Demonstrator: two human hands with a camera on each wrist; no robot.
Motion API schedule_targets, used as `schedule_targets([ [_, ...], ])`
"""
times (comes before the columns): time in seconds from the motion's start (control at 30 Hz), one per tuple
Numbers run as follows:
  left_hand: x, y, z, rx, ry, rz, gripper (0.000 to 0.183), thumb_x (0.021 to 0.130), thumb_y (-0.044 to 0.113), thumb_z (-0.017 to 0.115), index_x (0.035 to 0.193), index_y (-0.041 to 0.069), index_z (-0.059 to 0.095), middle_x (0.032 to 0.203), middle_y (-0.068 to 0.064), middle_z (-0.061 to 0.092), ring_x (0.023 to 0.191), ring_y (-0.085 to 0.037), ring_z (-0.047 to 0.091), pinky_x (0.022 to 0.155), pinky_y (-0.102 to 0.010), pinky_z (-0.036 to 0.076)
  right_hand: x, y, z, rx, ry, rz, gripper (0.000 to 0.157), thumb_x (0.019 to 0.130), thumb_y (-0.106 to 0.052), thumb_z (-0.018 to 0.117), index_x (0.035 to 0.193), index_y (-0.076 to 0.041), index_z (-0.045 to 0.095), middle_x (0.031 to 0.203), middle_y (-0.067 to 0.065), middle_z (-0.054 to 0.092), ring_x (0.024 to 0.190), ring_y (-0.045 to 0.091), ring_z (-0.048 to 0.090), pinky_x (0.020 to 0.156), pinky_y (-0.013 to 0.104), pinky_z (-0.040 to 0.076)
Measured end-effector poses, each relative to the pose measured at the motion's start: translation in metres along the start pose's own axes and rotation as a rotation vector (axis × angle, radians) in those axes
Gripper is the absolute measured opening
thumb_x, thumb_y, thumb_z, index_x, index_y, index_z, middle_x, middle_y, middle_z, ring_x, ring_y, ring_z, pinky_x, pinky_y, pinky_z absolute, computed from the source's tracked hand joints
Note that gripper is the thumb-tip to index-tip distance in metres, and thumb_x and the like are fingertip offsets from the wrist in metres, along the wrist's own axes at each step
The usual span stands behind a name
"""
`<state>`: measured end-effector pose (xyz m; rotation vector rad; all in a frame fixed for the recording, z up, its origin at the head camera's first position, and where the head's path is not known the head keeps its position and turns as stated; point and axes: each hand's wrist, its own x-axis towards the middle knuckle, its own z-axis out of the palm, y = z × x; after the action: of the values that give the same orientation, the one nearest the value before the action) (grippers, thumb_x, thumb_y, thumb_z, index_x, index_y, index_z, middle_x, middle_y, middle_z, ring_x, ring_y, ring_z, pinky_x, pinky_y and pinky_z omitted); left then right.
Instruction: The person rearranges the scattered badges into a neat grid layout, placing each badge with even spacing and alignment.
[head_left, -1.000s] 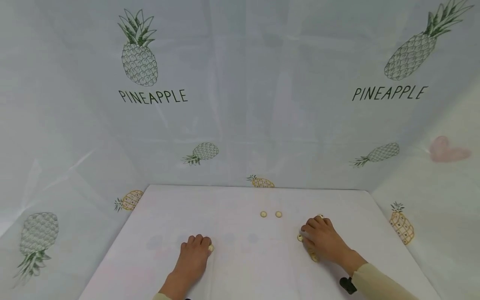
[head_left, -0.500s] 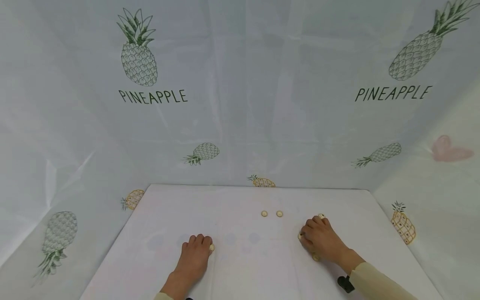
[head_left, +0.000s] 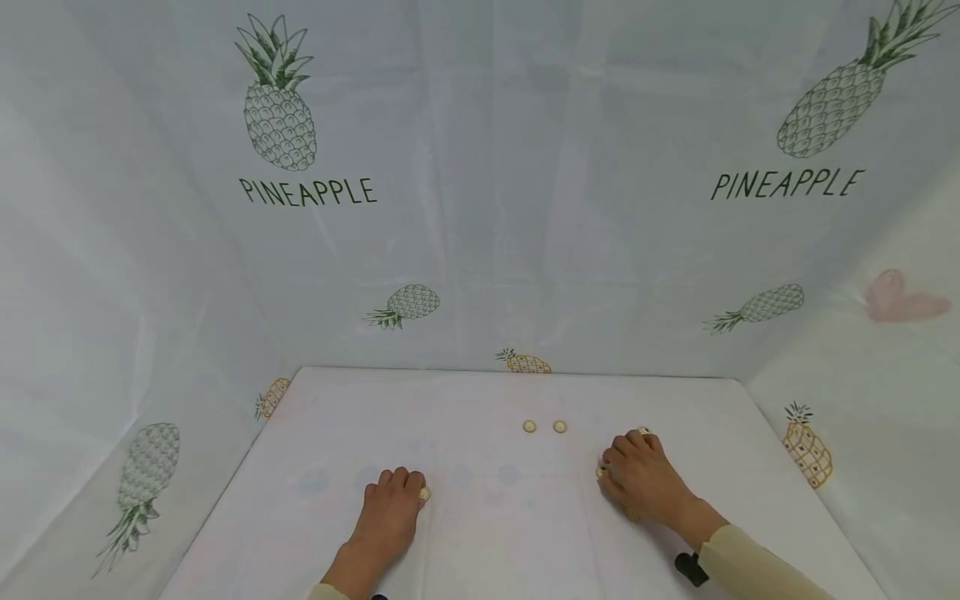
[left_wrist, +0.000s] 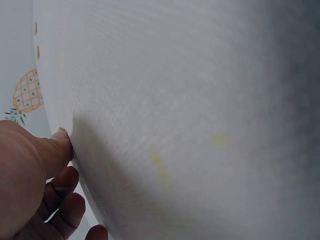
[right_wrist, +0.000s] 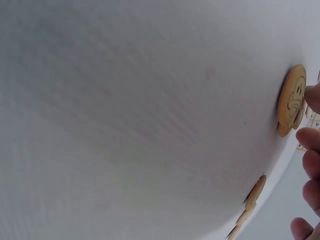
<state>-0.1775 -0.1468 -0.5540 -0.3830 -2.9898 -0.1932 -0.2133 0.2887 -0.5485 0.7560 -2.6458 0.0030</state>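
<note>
My left hand (head_left: pixel 390 517) rests low over the left of the white table, fingers bent, pinching a small round wooden disc (head_left: pixel 424 493) at the thumb and index finger. Only a sliver of it shows past the thumb in the left wrist view. My right hand (head_left: pixel 643 479) arches over a group of similar discs. One disc (head_left: pixel 602 472) peeks out left of its fingers, another disc (head_left: pixel 644 431) beyond the knuckles. In the right wrist view the thumb touches a disc (right_wrist: pixel 291 100) engraved with a figure, while the other fingers stay apart from it. More discs (right_wrist: pixel 255 192) lie below, mostly hidden from the head view.
Two discs, a left one (head_left: pixel 529 427) and a right one (head_left: pixel 559 427), lie side by side toward the table's far middle. White cloth (head_left: pixel 480 208) printed with pineapples hangs behind and along both sides of the table (head_left: pixel 495 550).
Both hands keep almost the same places. The right thumb has shifted over the disc nearest the wrist, which is now more covered than before.
</note>
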Motion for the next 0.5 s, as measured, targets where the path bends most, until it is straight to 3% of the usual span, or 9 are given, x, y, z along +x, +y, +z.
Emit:
schedule_targets([
  [0.27, -0.0011, -0.0005, -0.0003, -0.008, 0.016, 0.014, 0.029, 0.092, 0.019, 0.081, 0.114, 0.006, 0.067, 0.1, -0.006, 0.062, 0.088, -0.021, 0.05, 0.071, -0.042, 0.044, -0.0006, 0.0009, 0.0051, -0.033, 0.037, -0.04, 0.023, 0.086, -0.031, 0.088, 0.094, -0.018, 0.071, 0.094, -0.005, 0.06, 0.092, 0.017, 0.047, 0.088, 0.047, 0.041],
  [0.5, -0.0005, 0.0006, -0.0019, -0.01, 0.007, 0.012, 0.028, 0.093, 0.021, 0.08, 0.113, 0.007, 0.067, 0.099, -0.006, 0.061, 0.088, -0.021, 0.049, 0.072, -0.042, 0.044, -0.0011, 0.0015, 0.0049, 0.0, 0.025, -0.025, 0.021, 0.087, -0.03, 0.088, 0.095, -0.018, 0.072, 0.094, -0.006, 0.061, 0.092, 0.017, 0.048, 0.088, 0.047, 0.041],
])
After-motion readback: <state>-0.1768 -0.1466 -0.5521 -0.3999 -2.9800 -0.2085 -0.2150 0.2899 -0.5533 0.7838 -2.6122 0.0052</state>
